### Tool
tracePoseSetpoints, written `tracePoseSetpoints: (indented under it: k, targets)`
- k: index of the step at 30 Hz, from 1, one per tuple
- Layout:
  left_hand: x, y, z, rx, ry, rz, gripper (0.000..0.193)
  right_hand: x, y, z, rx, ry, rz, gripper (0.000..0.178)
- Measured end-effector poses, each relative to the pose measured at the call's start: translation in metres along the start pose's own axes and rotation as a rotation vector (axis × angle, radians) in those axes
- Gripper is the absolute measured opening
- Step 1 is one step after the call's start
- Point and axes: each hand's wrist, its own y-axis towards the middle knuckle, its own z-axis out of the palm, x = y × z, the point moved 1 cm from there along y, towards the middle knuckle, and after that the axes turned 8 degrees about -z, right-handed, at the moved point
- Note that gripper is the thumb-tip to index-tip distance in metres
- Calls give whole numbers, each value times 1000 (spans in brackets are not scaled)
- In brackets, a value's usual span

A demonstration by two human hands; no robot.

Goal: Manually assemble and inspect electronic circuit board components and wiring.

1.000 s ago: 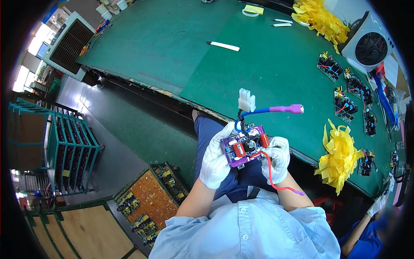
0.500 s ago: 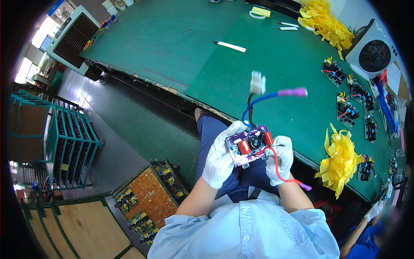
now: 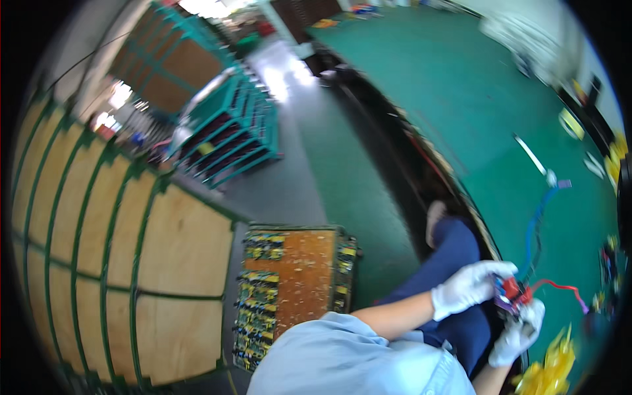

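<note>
Both my hands wear white gloves and hold a small circuit board (image 3: 505, 297) over my lap, by the edge of the green table. My left hand (image 3: 469, 289) grips the board's left side, fingers closed on it. Lower down, my right hand (image 3: 518, 334) pinches its near right side. Red parts stand on the board, though motion smears the detail. A blue wire (image 3: 530, 230) and a dark one rise from it toward a white connector (image 3: 550, 176) and a purple sleeve (image 3: 564, 184). The red wire (image 3: 558, 285) curves right to a purple tip.
A green tabletop (image 3: 454, 99) carries a slim white-handled tool (image 3: 528, 153) and yellow strips (image 3: 550, 368). Left of my legs stands a brown tray (image 3: 306, 276) with rows of circuit boards. Beyond are wood panels in a green frame (image 3: 181, 257) and a teal rack (image 3: 230, 131).
The view has swung left, so my hands and the board now appear at the lower right. More of the brown tray and wood panels shows. Both hands still hold the board.
</note>
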Motion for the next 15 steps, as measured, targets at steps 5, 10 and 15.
tracePoseSetpoints:
  k: [5,10,15]
  targets:
    - [-34,-10,19,-45,297,-146,50,-6,3,-13,-53,-43,356,35]
    - [-48,-10,32,11,170,-216,48,34,29,5,-24,138,593,22]
    - [-61,-15,19,1,92,-360,59,46,38,40,-48,355,748,21]
